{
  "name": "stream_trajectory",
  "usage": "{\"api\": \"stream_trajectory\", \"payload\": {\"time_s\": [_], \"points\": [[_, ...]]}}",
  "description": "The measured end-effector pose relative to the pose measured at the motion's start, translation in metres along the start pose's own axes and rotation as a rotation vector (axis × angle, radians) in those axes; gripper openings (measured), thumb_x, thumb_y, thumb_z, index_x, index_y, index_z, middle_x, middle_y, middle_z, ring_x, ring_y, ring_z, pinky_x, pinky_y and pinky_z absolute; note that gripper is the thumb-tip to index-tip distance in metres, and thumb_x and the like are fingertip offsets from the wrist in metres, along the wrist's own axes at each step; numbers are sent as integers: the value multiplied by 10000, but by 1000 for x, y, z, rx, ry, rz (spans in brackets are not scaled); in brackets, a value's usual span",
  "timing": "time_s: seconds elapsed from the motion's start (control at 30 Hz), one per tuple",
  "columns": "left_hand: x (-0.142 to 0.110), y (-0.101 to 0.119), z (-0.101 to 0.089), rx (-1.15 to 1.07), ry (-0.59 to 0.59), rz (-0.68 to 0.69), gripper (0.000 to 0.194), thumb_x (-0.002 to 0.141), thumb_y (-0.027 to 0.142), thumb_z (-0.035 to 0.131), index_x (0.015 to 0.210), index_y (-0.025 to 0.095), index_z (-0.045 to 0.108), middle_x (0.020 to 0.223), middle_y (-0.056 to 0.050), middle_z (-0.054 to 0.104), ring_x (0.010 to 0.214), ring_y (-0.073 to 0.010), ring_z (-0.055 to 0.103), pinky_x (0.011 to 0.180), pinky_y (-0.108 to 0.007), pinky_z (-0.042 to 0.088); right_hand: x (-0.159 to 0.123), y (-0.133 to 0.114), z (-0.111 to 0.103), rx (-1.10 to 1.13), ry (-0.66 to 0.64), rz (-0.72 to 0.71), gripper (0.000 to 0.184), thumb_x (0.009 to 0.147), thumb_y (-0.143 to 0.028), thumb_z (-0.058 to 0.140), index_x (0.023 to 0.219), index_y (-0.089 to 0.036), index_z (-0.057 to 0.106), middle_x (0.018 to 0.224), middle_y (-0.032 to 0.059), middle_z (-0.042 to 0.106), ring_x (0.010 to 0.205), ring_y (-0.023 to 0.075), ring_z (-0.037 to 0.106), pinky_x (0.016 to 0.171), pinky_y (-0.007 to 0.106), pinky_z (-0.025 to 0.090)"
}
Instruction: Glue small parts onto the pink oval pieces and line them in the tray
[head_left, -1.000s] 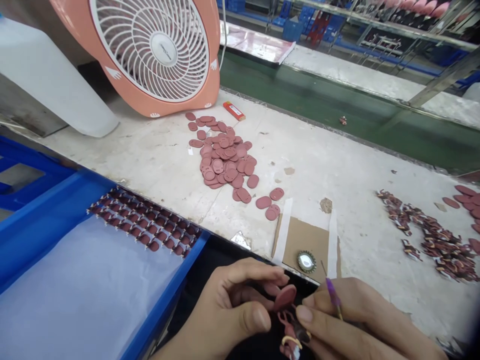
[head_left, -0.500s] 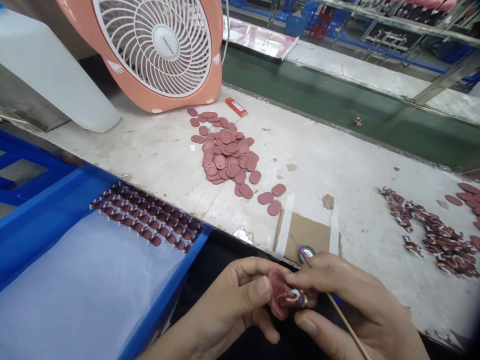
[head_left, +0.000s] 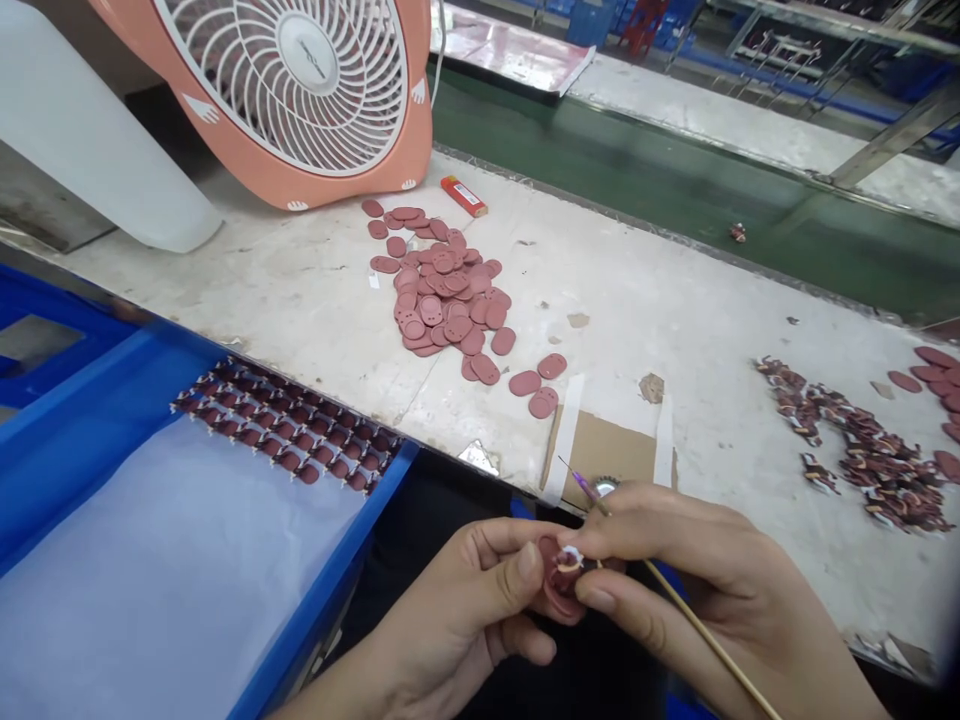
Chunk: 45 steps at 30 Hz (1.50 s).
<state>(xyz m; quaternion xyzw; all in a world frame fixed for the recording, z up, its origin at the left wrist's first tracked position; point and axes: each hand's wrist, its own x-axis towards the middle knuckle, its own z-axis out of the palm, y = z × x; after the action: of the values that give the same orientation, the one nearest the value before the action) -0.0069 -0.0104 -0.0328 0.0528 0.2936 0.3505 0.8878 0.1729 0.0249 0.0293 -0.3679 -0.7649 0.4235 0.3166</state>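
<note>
My left hand (head_left: 450, 605) grips a small reddish oval piece (head_left: 561, 575) with a cream-coloured loop on its face, pinched between thumb and fingers. My right hand (head_left: 697, 580) is shut on a thin wooden stick (head_left: 697, 640) with a purple tip and fine needle point (head_left: 581, 485). That tip reaches past the held piece, over the bench edge. My right fingers touch or nearly touch the piece. Just beyond them, a round metal-rimmed dish (head_left: 604, 486) is mostly hidden by my right hand. It sits on a cardboard patch (head_left: 611, 450) taped to the bench.
A loose pile of reddish oval pieces (head_left: 442, 300) lies on the white-stained bench (head_left: 285, 290). Rows of pieces stand on white sheeting in a blue tray (head_left: 322, 590) at left. Tangled assembled pieces (head_left: 855, 450) lie at right. A salmon fan (head_left: 285, 70) stands behind; a green belt (head_left: 600, 130) runs beyond.
My hands have come together, with the oval piece turned and its loop now facing up. The stick has swung up across the piece, and my right hand now covers most of the round dish.
</note>
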Motion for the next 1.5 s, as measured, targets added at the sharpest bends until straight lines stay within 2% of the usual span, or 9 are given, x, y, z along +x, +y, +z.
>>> {"api": "stream_trajectory", "payload": {"time_s": [0.17,0.37,0.53,0.7,0.77,0.87,1.07,1.27,1.5], "points": [[0,-2,2,-59,39,-42,219,772,307,824,863,109,803,644,-2,663,575,-40,625,487,-74,525,-2,5,2,112,-30,122,160,938,-114,676,1028,-236,727,803,-40,684,739,80,625,686,136,508],[0,-4,1,-98,46,-70,256,761,306,834,895,90,799,638,0,662,566,-36,627,494,-79,543,1,2,3,120,-19,92,157,914,-62,676,983,-192,730,782,-29,685,720,70,621,691,109,495],[1,-3,0,-104,33,-70,255,807,297,794,941,80,788,661,-4,652,581,-41,626,494,-87,555,-2,2,2,118,-9,136,126,936,-112,676,990,-216,724,804,-35,699,744,75,640,712,120,509],[-1,-1,0,-59,-13,0,348,804,418,771,969,112,780,819,-32,688,691,-61,649,515,-104,579,-4,1,5,108,71,208,75,935,-166,686,953,-226,727,813,-21,711,722,92,668,658,131,532],[-1,0,1,-43,-23,2,380,777,438,791,976,115,779,815,-29,690,681,-61,653,507,-101,575,-4,1,7,116,120,241,49,928,-197,697,940,-231,730,816,-13,721,732,107,682,648,140,542],[-1,1,2,-66,-4,-19,304,758,382,825,931,135,789,770,-6,690,643,-44,655,503,-87,564,-3,2,10,154,150,311,24,915,-239,715,925,-238,737,813,-17,721,735,116,699,638,140,555],[0,3,3,-165,8,-60,202,770,308,826,871,136,790,720,12,709,610,-32,682,503,-74,556,-3,-1,7,196,106,414,63,907,-286,703,898,-242,748,794,-17,722,731,125,703,612,141,550],[1,1,0,-281,58,-115,131,754,220,838,819,121,782,660,13,739,582,-33,695,529,-81,575,-1,-2,7,153,91,419,93,896,-278,695,867,-213,755,763,-8,711,670,108,664,613,152,522],[0,-2,-2,-332,54,-139,140,725,214,859,809,127,787,651,2,759,583,-39,709,559,-79,580,3,-1,11,141,73,393,82,907,-235,691,854,-211,749,727,-20,691,644,88,630,598,139,489]]}}
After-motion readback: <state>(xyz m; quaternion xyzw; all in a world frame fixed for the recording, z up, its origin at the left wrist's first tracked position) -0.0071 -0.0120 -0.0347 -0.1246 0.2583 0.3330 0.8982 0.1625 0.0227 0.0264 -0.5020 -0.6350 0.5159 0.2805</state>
